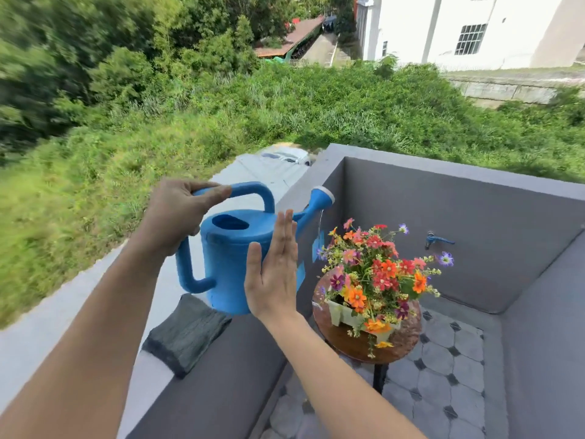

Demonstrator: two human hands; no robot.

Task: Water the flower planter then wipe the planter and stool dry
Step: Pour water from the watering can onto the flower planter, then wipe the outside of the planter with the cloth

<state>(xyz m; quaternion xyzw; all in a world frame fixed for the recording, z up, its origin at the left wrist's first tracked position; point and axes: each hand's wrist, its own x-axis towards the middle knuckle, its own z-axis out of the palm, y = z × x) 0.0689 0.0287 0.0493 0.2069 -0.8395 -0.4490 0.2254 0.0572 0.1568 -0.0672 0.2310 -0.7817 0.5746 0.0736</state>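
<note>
planter on stool; cloth on ledge, left

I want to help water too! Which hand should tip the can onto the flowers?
Probably the left hand: its grip is already around the watering can handle. The right hand is flat and open against the can's side, only steadying it beside the flowers.

Both forearms are bare from the lower frame edge to the wrists, with no sleeve showing. The left hand and right hand, either side of the blue watering can, wear no gloves, rings, watch or bracelet. Fingernails are short and unpainted.
</note>
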